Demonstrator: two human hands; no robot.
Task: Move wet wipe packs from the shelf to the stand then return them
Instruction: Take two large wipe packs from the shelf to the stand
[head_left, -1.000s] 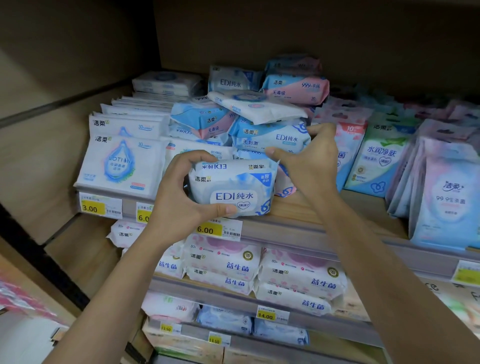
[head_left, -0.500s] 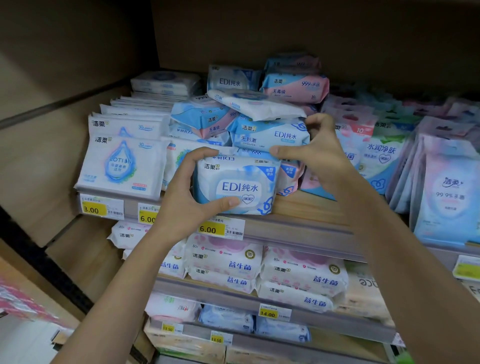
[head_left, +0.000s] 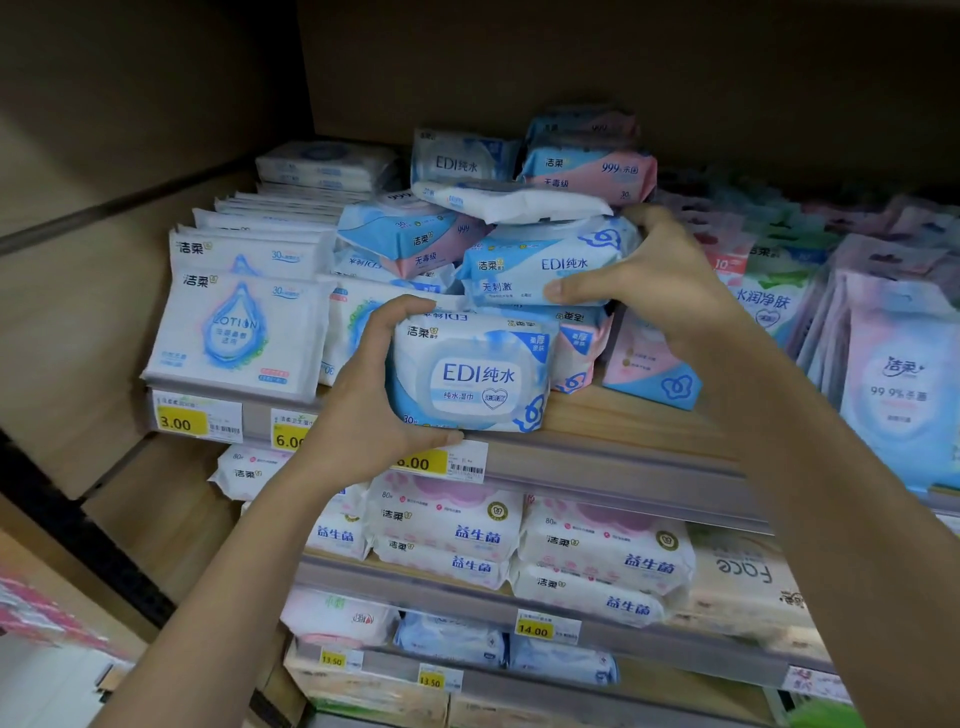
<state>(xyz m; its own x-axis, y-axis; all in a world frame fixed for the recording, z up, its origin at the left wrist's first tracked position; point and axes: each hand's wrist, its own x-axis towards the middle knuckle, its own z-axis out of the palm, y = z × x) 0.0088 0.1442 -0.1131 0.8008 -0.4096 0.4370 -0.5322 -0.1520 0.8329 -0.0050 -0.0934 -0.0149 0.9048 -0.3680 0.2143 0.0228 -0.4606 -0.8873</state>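
The left hand (head_left: 363, 410) still clamps the front EDI pack (head_left: 470, 376), now seated at the shelf's (head_left: 639, 415) near edge. The right hand (head_left: 660, 280) has shifted up, fingers closed around the upper pack (head_left: 540, 265), probably taking it next.

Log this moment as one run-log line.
left hand: grips front EDI pack at shelf edge | right hand: holds upper EDI pack in pile

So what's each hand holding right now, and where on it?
Left hand grips the front EDI pack by its left end. Right hand grips the upper EDI pack by its right end.
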